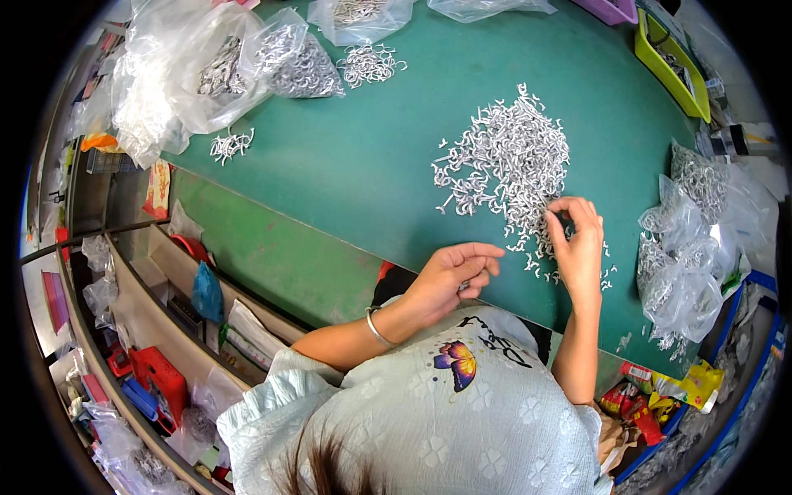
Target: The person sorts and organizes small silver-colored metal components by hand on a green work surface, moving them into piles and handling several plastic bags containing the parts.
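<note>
Two bare hands meet over the near edge of a green tabletop [355, 173], where a broad pile of small silvery hooked pieces [520, 148] lies right of centre, its looser end trailing toward the near edge. The right hand [576, 231] reaches to the near right side of the pile, thumb and forefinger curved toward each other with their tips close; whether that grip is clamped on a piece cannot be told. The left hand [459, 276] hangs at the near edge, just left of the trailing pieces, its fingers bent inward and its thumb folded across; what, if anything, lies within its grip cannot be made out. A silvery bangle [379, 328] circles the left wrist. Toward the far left corner, a clear bag [301, 66] bulges with similar pieces beside a small heap [371, 64], while a smaller cluster [232, 145] sits nearer the near left corner. Plastic bags of metal pieces [681, 268] crowd the right edge. A lime-green tray [700, 97] and a purple tray [609, 11] stand near the far right corner.
</note>
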The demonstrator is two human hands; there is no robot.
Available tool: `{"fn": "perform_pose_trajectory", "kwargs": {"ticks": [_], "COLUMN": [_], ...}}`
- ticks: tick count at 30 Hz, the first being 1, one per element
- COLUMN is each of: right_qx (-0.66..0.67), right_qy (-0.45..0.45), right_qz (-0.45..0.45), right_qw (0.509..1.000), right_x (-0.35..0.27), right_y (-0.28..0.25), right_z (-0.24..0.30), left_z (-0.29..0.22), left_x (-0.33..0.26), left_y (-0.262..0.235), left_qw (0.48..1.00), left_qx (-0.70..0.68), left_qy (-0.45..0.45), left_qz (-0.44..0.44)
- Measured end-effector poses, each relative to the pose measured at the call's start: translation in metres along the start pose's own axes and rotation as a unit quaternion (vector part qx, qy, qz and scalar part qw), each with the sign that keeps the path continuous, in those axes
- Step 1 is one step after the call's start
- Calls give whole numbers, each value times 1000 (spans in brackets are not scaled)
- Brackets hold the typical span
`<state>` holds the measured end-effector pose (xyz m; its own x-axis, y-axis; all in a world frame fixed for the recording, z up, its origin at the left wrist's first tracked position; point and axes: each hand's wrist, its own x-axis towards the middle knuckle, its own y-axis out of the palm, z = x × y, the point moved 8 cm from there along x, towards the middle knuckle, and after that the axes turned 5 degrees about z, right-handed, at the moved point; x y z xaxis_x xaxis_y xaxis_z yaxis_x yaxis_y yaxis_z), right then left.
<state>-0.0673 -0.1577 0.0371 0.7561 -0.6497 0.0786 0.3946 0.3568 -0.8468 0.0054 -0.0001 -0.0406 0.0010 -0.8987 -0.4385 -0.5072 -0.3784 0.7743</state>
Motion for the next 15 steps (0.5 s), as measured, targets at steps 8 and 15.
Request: {"fn": "perform_pose_trajectory", "kwargs": {"ticks": [8,15], "right_qx": [-72,85], "right_qy": [-45,50], "right_qz": [-19,-23], "right_qw": [996,995], "right_x": [-2,-7], "right_y": [17,4], "right_z": [20,-19], "left_z": [-97,-87], "left_x": [21,45], "left_y": [20,14], "left_qw": [633,553], "left_qx": [687,786], "left_qy": [320,249], "left_qz": [-160,-124]}}
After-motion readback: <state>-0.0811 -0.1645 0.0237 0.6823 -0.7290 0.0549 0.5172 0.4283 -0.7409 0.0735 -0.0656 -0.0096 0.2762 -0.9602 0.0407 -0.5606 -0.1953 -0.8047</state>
